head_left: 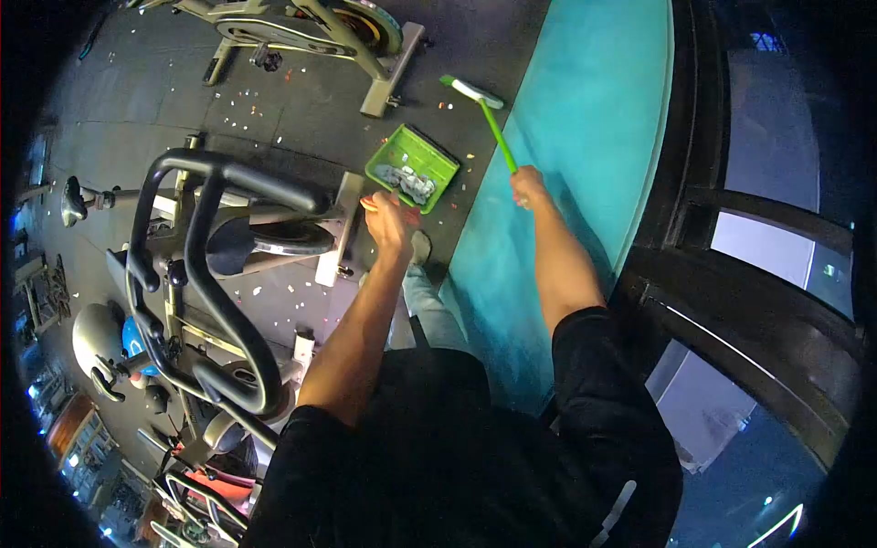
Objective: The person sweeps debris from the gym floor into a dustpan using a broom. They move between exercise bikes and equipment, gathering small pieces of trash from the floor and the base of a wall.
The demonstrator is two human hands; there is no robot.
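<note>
My right hand grips the green handle of a broom whose white-and-green head rests on the dark floor ahead. My left hand holds the orange handle of a green dustpan set on the floor. The pan holds grey and white scraps. My shoe shows just below the left hand.
An exercise bike stands close on my left, and another bike is farther ahead. Small bits of litter dot the dark rubber floor. A teal floor strip runs on the right beside dark window frames.
</note>
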